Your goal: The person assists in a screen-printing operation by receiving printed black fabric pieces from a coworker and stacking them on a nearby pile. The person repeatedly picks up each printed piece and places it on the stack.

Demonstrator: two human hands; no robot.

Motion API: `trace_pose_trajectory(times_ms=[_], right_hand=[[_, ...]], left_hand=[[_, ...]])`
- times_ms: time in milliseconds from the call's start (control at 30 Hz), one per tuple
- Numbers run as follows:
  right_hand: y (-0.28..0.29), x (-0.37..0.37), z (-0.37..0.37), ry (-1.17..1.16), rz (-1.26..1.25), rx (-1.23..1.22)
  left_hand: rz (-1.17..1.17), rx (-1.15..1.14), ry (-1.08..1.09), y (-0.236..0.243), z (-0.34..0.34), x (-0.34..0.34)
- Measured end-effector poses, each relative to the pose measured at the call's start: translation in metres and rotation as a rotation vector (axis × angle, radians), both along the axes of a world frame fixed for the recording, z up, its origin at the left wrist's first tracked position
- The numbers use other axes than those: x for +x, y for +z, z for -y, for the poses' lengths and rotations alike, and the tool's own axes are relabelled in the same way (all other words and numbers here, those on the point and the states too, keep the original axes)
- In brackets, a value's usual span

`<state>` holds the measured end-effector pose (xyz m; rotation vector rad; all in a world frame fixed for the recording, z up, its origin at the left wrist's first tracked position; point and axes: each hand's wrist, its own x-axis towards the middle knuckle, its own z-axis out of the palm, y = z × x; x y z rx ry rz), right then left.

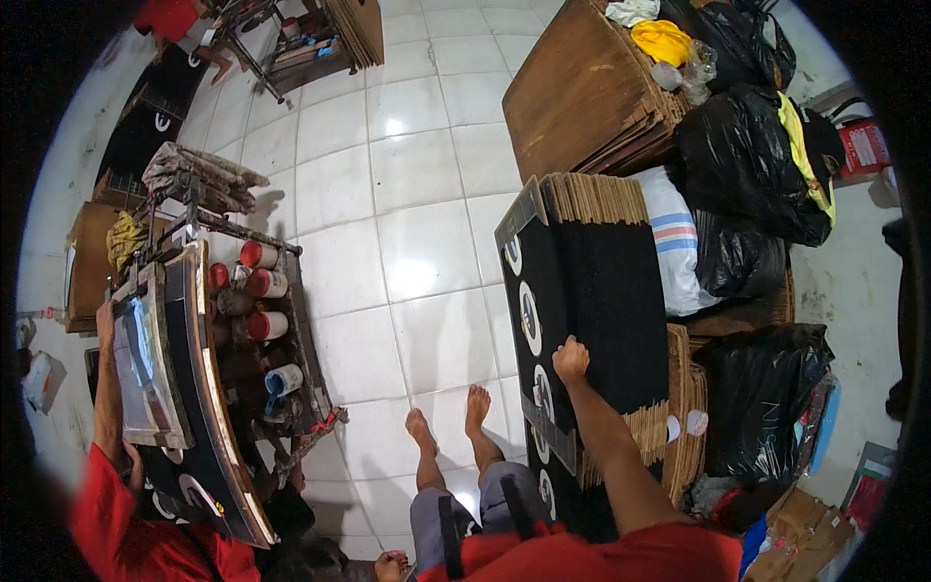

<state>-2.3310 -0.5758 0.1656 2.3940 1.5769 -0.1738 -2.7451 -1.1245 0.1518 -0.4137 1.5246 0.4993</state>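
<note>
My right hand (570, 357) rests, fingers curled, on a tall stack of boards topped with black cloth (611, 301) to my right; whether it grips anything is unclear. Large white round prints run along the stack's left side, under greyish strips at its edge. My left hand (391, 565) hangs low at the bottom edge, partly cut off, with fingers curled and any contents hidden. Both bare feet stand on white tiles beside the stack.
A co-worker in red (121, 504) grips a screen frame (150, 369) on a wheeled rack with paint tubs (267, 325), left. Another person (170, 19) is at far upper left. Wooden boards (572, 92) and black bags (737, 165) crowd the right.
</note>
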Motion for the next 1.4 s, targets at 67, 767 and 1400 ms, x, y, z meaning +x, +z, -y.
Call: trace_pose_trajectory(times_ms=[67, 767, 1400], right_hand=[[0.004, 0.002, -0.001, -0.009, -0.001, 0.018], [0.024, 0.003, -0.016, -0.057, -0.021, -0.004], [0.09, -0.078, 0.074, 0.132, -0.267, 0.167]], left_hand=[[0.013, -0.022, -0.015, 0.005, -0.012, 0.004], [-0.015, -0.015, -0.053, 0.002, 0.003, 0.027], [-0.057, 0.085, -0.141, 0.028, -0.061, 0.028]])
